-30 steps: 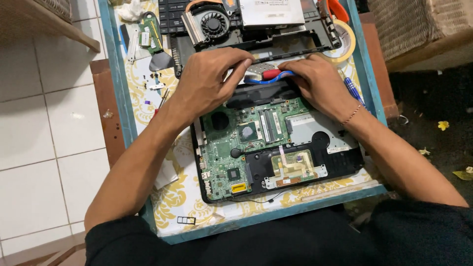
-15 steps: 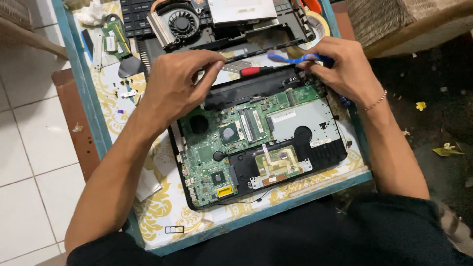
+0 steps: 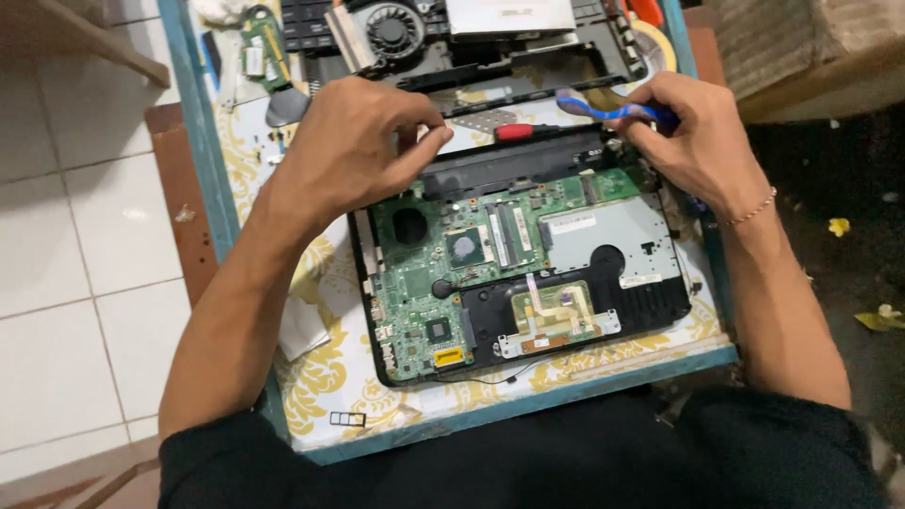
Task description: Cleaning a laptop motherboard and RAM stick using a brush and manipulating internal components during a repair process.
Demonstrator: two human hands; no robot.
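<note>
**Opened laptop base on the table, both our hands at its far edge**

Nearest us, at the near edge of the blue-rimmed table with its yellow-patterned cover, lies a small metal bracket. Just beyond sits the opened laptop base, its green mainboard bare on the left and the touchpad board in the black shell on the right.

At the far edge of the base our hands work. Our left hand rests curled on the upper left corner, fingertips pressed together at the black hinge strip; whether they pinch anything small we cannot tell. Our right hand is closed around a blue-handled tool, which points left across the table above the upper right corner. A red-handled screwdriver lies loose between the hands, touching neither.

Farthest off lie the removed parts: a cooling fan with its heat pipe, a keyboard and a grey metal cover.

We judge the step in hand to be freeing the hinge edge of the base. The next move would call for a steady left hand holding the shell down while the tool tip is set carefully, clear of the mainboard.
</note>
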